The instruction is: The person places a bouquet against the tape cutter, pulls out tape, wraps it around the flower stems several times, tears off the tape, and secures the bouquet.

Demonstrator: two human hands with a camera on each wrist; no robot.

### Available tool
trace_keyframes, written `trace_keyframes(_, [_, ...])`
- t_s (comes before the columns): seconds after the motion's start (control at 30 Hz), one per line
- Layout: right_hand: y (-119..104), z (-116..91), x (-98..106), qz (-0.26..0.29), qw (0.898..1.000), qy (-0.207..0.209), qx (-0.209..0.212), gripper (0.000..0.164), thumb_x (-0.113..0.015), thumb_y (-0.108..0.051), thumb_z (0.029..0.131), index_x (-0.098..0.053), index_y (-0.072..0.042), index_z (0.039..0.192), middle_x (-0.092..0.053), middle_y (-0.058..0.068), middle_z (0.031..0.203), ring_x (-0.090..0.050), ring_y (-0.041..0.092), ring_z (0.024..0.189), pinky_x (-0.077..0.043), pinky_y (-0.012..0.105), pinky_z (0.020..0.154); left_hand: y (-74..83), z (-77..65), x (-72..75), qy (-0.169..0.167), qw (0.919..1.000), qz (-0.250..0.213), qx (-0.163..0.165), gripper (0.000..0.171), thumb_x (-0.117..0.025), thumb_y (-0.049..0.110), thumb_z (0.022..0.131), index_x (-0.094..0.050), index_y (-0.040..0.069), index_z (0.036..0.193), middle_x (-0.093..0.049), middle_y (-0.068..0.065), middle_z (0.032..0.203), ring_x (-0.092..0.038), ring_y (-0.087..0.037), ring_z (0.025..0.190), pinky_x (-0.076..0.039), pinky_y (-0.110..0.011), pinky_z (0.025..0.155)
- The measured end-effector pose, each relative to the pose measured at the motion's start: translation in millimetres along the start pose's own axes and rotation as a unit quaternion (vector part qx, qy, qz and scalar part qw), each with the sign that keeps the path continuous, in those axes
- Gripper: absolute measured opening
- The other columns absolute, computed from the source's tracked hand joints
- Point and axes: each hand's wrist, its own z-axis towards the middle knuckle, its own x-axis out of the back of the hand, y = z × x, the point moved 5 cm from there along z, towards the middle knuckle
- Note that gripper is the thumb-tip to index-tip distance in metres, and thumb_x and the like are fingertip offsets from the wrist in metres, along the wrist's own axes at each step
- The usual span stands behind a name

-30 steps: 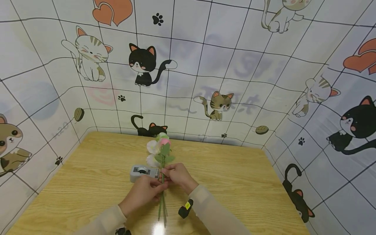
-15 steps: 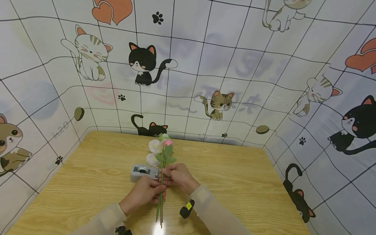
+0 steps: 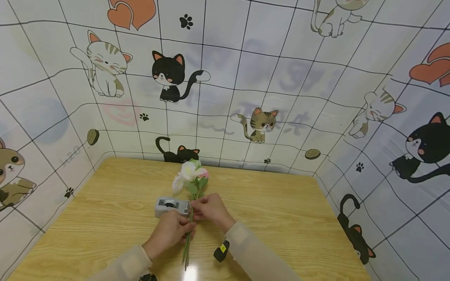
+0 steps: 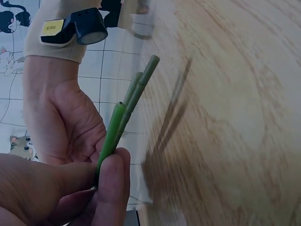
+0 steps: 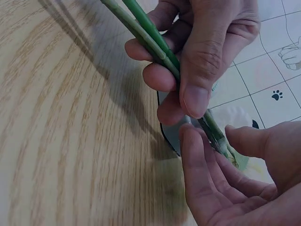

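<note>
In the head view, a small bunch of artificial flowers (image 3: 190, 171), white and pink with green leaves, lies across the middle of the table. My left hand (image 3: 170, 230) pinches the lower stems between thumb and fingers; their cut ends (image 4: 153, 61) stick out past the grip in the left wrist view. Higher up, just below the leaves, my right hand (image 3: 212, 210) has its thumb and fingers on either side of the stems (image 5: 214, 127). A shiny clear patch shows on the stems there. The grey tape dispenser (image 3: 171, 207) stands right beside the hands, to their left.
The wooden table (image 3: 267, 210) ends at a wall covering (image 3: 225, 78) printed with cats, with more of it at both sides. A black wrist camera (image 3: 221, 251) hangs by the right sleeve, another (image 3: 147, 277) by the left.
The bunch has turned about its stems, so the white blooms now face front and the pink one sits behind. The stem ends have swung slightly left. Both hands have shifted only a little left.
</note>
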Motion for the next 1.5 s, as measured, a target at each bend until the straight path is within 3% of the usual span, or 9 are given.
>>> trace_keyframes(0.2, [2, 2, -2, -0.024, 0.999, 0.027, 0.015, 0.024, -0.087, -0.016, 0.107, -0.086, 0.007, 0.112, -0.088, 0.021, 0.100, -0.091, 0.035, 0.093, -0.075, 0.040, 0.080, 4.0, 0.1, -1.0, 0.026, 0.9981, 0.052, -0.023, 0.026, -0.086, 0.008, 0.105, -0.089, 0.008, 0.079, -0.083, 0.000, 0.072, -0.071, -0.007, 0.055, -0.056, -0.020, 0.050])
trace_keyframes(0.53, [-7, -1, -1, -0.043, 0.998, 0.033, 0.013, 0.018, -0.086, -0.011, 0.107, -0.089, 0.006, 0.101, -0.088, 0.016, 0.097, -0.090, 0.029, 0.088, -0.075, 0.040, 0.082, 3.9, 1.6, -4.3, 0.025, 0.9983, 0.047, -0.024, 0.027, -0.087, 0.009, 0.105, -0.089, 0.009, 0.078, -0.084, 0.000, 0.071, -0.074, -0.007, 0.053, -0.058, -0.021, 0.049])
trace_keyframes(0.8, [-4, -3, 1, 0.031, 1.000, -0.006, 0.004, 0.017, -0.078, -0.004, 0.111, -0.087, 0.010, 0.109, -0.088, 0.027, 0.106, -0.090, 0.040, 0.101, -0.075, 0.043, 0.090, 5.6, 3.7, -8.1, 0.037, 0.9974, 0.058, -0.024, 0.026, -0.089, 0.012, 0.103, -0.089, 0.013, 0.077, -0.080, 0.004, 0.065, -0.066, -0.005, 0.048, -0.043, -0.018, 0.045])
trace_keyframes(1.03, [9, 0, 7, 0.095, 0.994, -0.040, -0.030, 0.023, -0.070, -0.002, 0.114, -0.084, 0.014, 0.123, -0.086, 0.029, 0.123, -0.089, 0.039, 0.112, -0.074, 0.040, 0.095, 6.4, 3.9, -9.6, 0.032, 0.9989, 0.034, -0.011, 0.020, -0.092, 0.019, 0.102, -0.091, 0.010, 0.084, -0.082, 0.001, 0.068, -0.072, -0.012, 0.053, -0.047, -0.022, 0.047])
trace_keyframes(1.23, [12, 2, 9, 0.108, 0.992, -0.042, -0.047, 0.022, -0.072, -0.003, 0.113, -0.084, 0.011, 0.125, -0.087, 0.025, 0.126, -0.089, 0.034, 0.112, -0.074, 0.038, 0.095, -1.4, 6.2, -11.3, -0.011, 0.9993, -0.035, 0.009, 0.024, -0.089, 0.022, 0.106, -0.088, 0.002, 0.093, -0.085, -0.006, 0.079, -0.078, -0.016, 0.063, -0.067, -0.031, 0.058])
trace_keyframes(1.37, [12, 2, 9, 0.118, 0.991, -0.041, -0.056, 0.022, -0.072, -0.005, 0.114, -0.085, 0.007, 0.127, -0.088, 0.021, 0.124, -0.089, 0.027, 0.110, -0.074, 0.037, 0.096, -7.7, 8.1, -13.3, -0.059, 0.9915, -0.113, 0.026, 0.025, -0.082, 0.019, 0.112, -0.086, -0.006, 0.105, -0.089, -0.016, 0.095, -0.081, -0.013, 0.078, -0.072, -0.033, 0.069])
trace_keyframes(1.5, [12, 1, 9, 0.128, 0.988, -0.045, -0.067, 0.023, -0.072, -0.007, 0.114, -0.085, 0.005, 0.128, -0.089, 0.018, 0.121, -0.087, 0.020, 0.106, -0.072, 0.035, 0.096, -9.3, 9.3, -13.9, -0.091, 0.9835, -0.154, 0.028, 0.027, -0.075, 0.016, 0.116, -0.084, -0.009, 0.115, -0.089, -0.019, 0.103, -0.079, -0.010, 0.085, -0.068, -0.026, 0.070])
